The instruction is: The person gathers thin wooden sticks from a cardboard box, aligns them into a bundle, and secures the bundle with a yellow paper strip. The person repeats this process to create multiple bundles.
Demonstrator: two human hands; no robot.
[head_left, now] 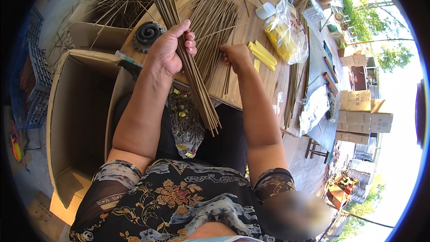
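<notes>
Dozens of thin brown sticks make up the bundle point(197, 85) in the left hand point(174, 47), thumb and fingers wrapped around it, at the near left side of a wooden table point(248, 24). To the right, the right hand point(237, 56) is curled closed, apparently on a few loose sticks point(227, 79). Should the one-handed hold slacken, sticks could slide from the unsupported near end, past the table's near edge, toward the dark trousers point(230, 134); the far end might snag strays from the pile point(217, 13) to its right. The bundle's long axis runs far left to near right, its uneven near tips pointing bodyward.
</notes>
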